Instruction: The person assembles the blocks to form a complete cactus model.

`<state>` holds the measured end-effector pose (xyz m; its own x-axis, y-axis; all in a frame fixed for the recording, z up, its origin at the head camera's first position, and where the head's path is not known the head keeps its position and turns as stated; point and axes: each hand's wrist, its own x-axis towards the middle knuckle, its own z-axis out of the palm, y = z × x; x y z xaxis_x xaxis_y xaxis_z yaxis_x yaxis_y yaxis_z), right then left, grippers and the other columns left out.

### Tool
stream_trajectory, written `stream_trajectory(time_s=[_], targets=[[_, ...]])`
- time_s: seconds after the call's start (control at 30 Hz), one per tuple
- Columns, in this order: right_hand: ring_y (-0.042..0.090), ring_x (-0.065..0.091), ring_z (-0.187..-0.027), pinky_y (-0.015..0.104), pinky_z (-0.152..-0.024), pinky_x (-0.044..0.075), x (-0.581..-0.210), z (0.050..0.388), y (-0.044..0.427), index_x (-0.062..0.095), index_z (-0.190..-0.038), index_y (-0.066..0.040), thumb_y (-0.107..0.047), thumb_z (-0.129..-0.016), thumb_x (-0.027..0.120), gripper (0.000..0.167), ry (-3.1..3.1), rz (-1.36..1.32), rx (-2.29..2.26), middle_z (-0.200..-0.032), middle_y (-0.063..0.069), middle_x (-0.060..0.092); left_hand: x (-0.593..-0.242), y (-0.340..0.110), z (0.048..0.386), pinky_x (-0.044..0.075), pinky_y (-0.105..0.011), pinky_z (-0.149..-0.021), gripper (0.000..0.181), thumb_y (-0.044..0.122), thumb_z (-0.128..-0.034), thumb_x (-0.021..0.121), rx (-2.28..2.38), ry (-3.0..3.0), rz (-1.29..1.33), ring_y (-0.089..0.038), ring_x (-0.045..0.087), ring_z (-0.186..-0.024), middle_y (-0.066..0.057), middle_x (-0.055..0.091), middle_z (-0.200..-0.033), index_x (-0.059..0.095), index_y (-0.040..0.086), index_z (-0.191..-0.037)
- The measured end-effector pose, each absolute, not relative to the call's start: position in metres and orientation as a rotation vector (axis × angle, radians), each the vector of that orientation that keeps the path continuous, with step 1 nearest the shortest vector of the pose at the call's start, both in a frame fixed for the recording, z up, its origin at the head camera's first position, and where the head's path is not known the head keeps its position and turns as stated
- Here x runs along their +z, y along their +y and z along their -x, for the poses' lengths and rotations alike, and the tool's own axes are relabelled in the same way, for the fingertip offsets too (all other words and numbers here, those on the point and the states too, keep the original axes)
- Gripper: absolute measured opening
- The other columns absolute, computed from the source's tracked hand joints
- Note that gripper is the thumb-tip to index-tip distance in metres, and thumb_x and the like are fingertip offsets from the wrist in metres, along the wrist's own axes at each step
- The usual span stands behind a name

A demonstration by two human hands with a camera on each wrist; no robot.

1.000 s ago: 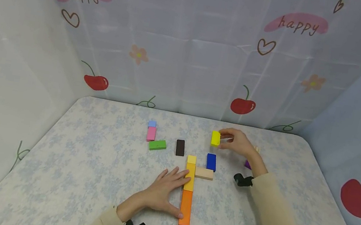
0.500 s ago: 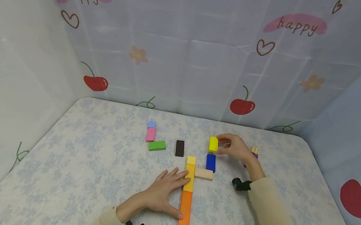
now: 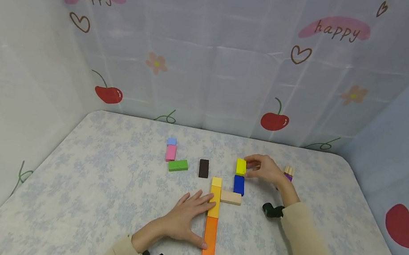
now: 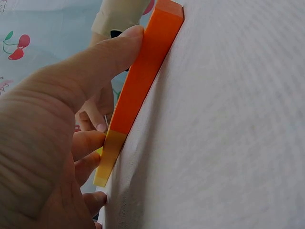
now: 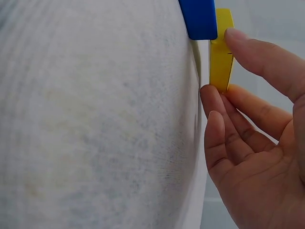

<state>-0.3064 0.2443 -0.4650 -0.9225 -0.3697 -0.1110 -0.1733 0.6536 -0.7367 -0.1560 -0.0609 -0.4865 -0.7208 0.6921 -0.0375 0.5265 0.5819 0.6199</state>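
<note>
My right hand (image 3: pixel 264 169) pinches a bright yellow block (image 3: pixel 241 166) between thumb and fingertips. The yellow block stands at the far end of a dark blue block (image 3: pixel 239 185); in the right wrist view the yellow block (image 5: pixel 220 62) lies up against the blue one (image 5: pixel 201 19). Below the blue block, a plain wooden block (image 3: pixel 231 198) joins the side of a straight row. That row has a pale yellow block (image 3: pixel 217 182), an amber block (image 3: pixel 214 211) and an orange block (image 3: pixel 210 237). My left hand (image 3: pixel 182 221) rests along it with spread fingers, thumb on the orange block (image 4: pixel 150 67).
A dark brown block (image 3: pixel 203 168) lies left of the row's top. Farther left are green (image 3: pixel 178 165), pink (image 3: pixel 171 153) and light blue (image 3: pixel 172 141) blocks. Wooden and purple pieces (image 3: pixel 289 171) sit partly hidden behind my right wrist. A patterned cloth covers the table (image 3: pixel 98 182).
My right hand has brought the yellow block toward me, from apart from the blue block to its far end. My left hand has stayed in place.
</note>
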Motion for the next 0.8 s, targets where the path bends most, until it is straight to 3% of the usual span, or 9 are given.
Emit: stream_trajectory(time_s=[0.5, 0.8], targets=[[0.033, 0.06, -0.109, 0.044, -0.094, 0.053, -0.4634, 0.3035, 0.2441, 0.055, -0.134, 0.004, -0.015, -0.083, 0.078, 0.059, 2.585, 0.414, -1.14, -0.122, 0.022, 0.062, -0.4855, -0.0615, 0.1558, 0.003, -0.059, -0.12, 0.103, 0.055, -0.0689, 0.083, 0.854, 2.538, -1.004, -0.03, 0.006, -0.153, 0.003, 0.017, -0.165, 0.035, 0.019, -0.153], [0.034, 0.06, -0.108, 0.047, -0.097, 0.052, -0.4657, 0.3034, 0.2445, 0.053, -0.135, 0.005, -0.015, -0.083, 0.078, 0.06, 2.583, 0.417, -1.147, -0.121, 0.022, 0.063, -0.4854, -0.0606, 0.1555, 0.003, -0.058, -0.12, 0.104, 0.056, -0.068, 0.083, 0.842, 2.55, -1.001, -0.03, 0.006, -0.153, 0.004, 0.017, -0.165, 0.036, 0.019, -0.153]])
